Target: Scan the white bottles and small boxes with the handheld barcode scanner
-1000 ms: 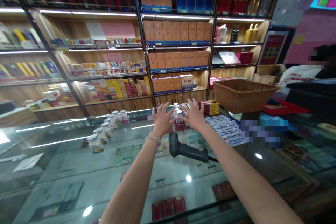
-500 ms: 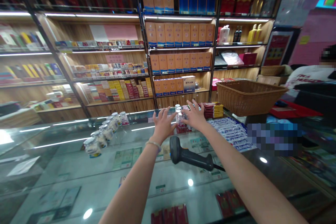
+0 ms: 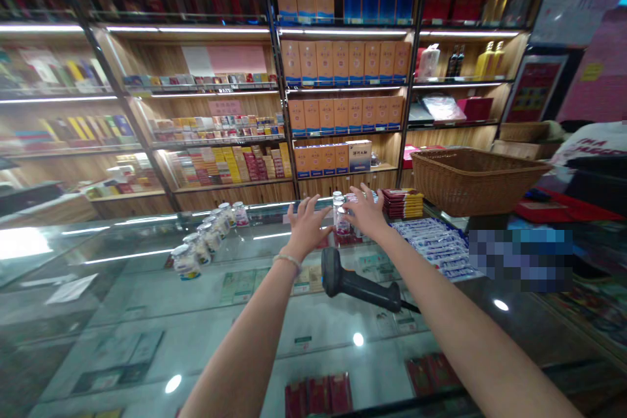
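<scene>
Small white-capped bottles (image 3: 343, 222) stand in a short line on the glass counter (image 3: 196, 313). My left hand (image 3: 307, 227) is at their left side, fingers spread, with nothing visible in it. At their right side is my right hand (image 3: 365, 214), its fingers apart and the fingertips close to the bottles; whether they touch is unclear. A black barcode scanner (image 3: 360, 286) lies on the glass between my forearms. Further left, several similar bottles (image 3: 198, 245) form a slanting row.
Right of my right hand lie blue-white packets (image 3: 434, 248) and a stack of red-yellow packs (image 3: 402, 202). A wicker basket (image 3: 475, 183) stands behind them. Stocked shelves (image 3: 343, 87) line the back. A person's white shirt (image 3: 595, 144) shows at the right edge.
The view has shifted slightly, so most things appear further right. Both hands stay around the same bottles with fingers spread.
</scene>
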Demonstrator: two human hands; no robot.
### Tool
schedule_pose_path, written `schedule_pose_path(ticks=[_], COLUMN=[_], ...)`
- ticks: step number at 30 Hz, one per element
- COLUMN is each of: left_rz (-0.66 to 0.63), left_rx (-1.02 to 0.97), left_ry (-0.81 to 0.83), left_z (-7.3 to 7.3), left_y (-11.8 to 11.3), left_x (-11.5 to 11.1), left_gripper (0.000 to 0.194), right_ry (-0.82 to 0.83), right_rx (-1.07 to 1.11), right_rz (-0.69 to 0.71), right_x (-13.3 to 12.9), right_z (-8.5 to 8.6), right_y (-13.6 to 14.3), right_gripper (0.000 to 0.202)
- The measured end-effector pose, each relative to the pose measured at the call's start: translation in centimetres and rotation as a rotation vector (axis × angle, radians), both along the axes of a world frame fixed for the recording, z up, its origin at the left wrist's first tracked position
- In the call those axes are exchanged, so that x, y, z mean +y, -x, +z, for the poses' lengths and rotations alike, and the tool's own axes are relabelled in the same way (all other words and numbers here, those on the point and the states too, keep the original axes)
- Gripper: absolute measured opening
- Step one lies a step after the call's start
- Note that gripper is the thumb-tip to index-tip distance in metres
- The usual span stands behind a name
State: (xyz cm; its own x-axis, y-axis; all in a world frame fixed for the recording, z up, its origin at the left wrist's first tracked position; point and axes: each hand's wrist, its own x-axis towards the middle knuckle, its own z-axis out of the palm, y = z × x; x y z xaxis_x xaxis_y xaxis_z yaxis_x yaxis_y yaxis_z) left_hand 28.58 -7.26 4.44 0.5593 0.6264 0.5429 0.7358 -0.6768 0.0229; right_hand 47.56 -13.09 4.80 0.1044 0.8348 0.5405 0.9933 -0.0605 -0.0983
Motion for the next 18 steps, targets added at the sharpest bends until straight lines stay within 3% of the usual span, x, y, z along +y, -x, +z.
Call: schedule_pose_path(ticks=[5, 11, 18], left_rz=[0.005, 0.047, -0.056], left_rx=[-0.024, -0.123, -0.106], left_ry=[0.054, 0.308, 0.114], left_z=[0.5, 3.6, 7.4], left_y=[0.2, 0.7, 2.2], left_x=[0.3, 0.4, -1.8], left_gripper=[0.054, 0.067, 0.048], right_ry=[0.016, -0.031, -0.171], right_rx=[0.081, 0.192, 0.160], right_rz=[-0.013, 0.037, 0.162], right_x=[0.1, -0.4, -2.6], right_z=[0.6, 3.4, 6.8], right_y=[-0.1, 0.1, 1.2], right_gripper=[0.023, 0.027, 0.029])
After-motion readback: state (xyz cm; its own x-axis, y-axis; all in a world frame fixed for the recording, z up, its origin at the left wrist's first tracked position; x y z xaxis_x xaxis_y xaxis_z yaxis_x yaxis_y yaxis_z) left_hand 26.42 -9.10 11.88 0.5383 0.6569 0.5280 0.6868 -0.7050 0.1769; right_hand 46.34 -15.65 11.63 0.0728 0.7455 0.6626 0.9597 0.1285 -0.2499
